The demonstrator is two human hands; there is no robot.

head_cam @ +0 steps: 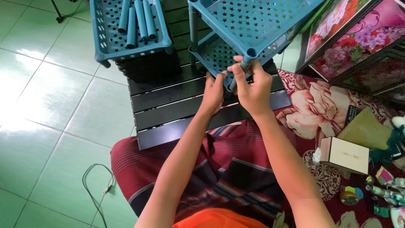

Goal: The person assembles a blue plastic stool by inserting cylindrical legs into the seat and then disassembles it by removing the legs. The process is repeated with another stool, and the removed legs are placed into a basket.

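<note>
- Head view: a person sits on a flowered mat (pixel 320 109), with a striped red cloth across the lap, working at a low black slatted table (pixel 177 105).
- The right hand (pixel 252 86) is closed around a short blue-grey tube (pixel 244 67) that stands upright under the corner socket of the upper blue shelf (pixel 253 21).
- The left hand (pixel 214 93) grips the front edge of the lower blue shelf (pixel 213 52), fingers curled over its rim, just beside the right hand.
- Both star-perforated shelves form a partly built rack that rests on the far half of the table; another grey post joins them at the left corner.
- A separate blue tray (pixel 110 29) of the same kind sits to the left on a dark stack, with several loose blue tubes (pixel 137 19) lying in it.
- A cardboard box (pixel 344 155), a remote control (pixel 351 115) and small bottles lie on the mat to the right.
- A thin cable (pixel 95 185) loops on the green tiled floor (pixel 46 105).
</note>
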